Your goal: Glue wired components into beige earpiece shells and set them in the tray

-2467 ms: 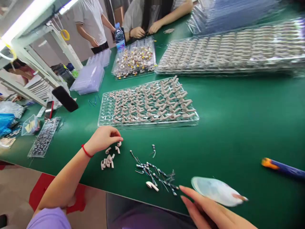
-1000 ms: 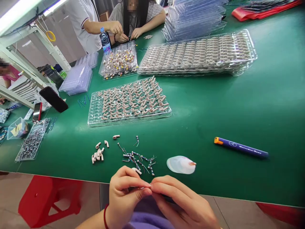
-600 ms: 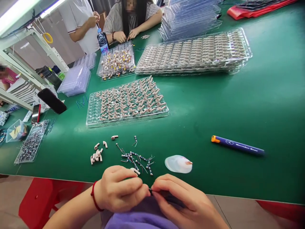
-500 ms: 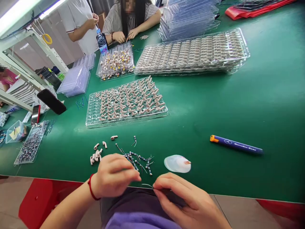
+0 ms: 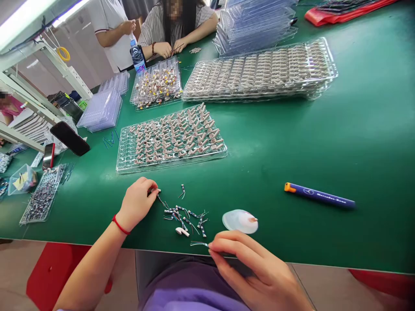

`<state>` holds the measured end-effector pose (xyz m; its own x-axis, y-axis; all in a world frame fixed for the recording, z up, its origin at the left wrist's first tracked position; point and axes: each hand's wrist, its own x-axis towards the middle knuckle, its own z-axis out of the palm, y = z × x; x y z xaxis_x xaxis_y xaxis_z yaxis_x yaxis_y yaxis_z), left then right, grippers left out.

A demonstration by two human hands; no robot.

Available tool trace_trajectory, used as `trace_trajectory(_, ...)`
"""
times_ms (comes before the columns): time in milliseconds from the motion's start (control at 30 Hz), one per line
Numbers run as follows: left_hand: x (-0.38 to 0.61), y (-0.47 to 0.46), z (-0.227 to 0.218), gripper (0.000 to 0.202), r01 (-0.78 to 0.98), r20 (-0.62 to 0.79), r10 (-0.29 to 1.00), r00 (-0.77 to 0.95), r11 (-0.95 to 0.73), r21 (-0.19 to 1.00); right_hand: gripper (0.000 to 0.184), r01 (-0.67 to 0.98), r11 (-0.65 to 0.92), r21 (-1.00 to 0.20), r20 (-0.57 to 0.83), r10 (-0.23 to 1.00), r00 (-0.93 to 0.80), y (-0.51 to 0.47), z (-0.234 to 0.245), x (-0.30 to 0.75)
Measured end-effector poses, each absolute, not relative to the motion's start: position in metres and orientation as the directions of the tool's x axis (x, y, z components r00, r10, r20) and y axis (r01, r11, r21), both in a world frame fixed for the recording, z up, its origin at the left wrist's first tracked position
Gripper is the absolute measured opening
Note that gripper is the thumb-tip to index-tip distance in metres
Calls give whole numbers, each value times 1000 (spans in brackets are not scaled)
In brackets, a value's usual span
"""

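My left hand (image 5: 138, 201), a red cord at its wrist, reaches over the table with thumb and fingers closed on a pale earphone shell (image 5: 158, 190), of which only an end shows. The loose shells on that side are hidden beneath this hand. Near the front edge, my right hand (image 5: 249, 263) pinches a small wired circuit board, its thin wires (image 5: 198, 244) pointing left. Between the hands lie several wired circuit boards (image 5: 177, 213) in a loose pile. A white earphone shell (image 5: 182, 232) rests just below them.
A clear tray (image 5: 121, 166) of shells stands ahead, with stacked filled trays (image 5: 259, 73) behind it. A translucent dish (image 5: 231, 221) and a blue pen-shaped tool (image 5: 324, 196) lie right. Phones stand left. A person (image 5: 181, 26) works across the table.
My left hand has moved forward and left, away from my right hand, onto a shell. A white shell now lies below the pile. My right hand has barely moved.
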<state>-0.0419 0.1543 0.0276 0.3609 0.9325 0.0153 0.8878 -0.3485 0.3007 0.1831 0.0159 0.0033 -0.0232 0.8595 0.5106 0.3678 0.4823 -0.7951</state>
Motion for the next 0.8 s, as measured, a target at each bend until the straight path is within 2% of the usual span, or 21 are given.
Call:
trace_trajectory(67,-42,146,29,12,884,33,931,363,-355,305,14,367,490,-791,520,854,-19,16,3,184)
trace_trajectory(133,-42,132,31,14,864,102,935,339,-353,359,16,357,497,-791,527,850,-17,16,5,184)
trace_trajectory(233,-37,98,36,10,719,204,936,288,-352,599,20,319,519,-793,543,839,-15,15,8,186)
trace_trajectory(333,-29,60,37,6,487,98,954,284,-232,842,24,283,543,-790,559,829,-28,12,9,186)
trace_trajectory(400,-24,41,34,6,370,-35,969,245,-61,927,25,275,550,-789,563,826,-38,11,8,186)
trace_trajectory(533,-20,28,27,13,160,-327,922,208,298,941,23,264,550,-792,562,827,-35,10,4,183)
trace_trajectory(600,-19,29,26,15,86,-409,885,222,401,912,22,262,549,-794,559,828,-43,9,3,182)
trace_trajectory(800,-18,32,30,16,17,-412,874,258,423,906,22,275,542,-794,547,835,-66,9,2,181)
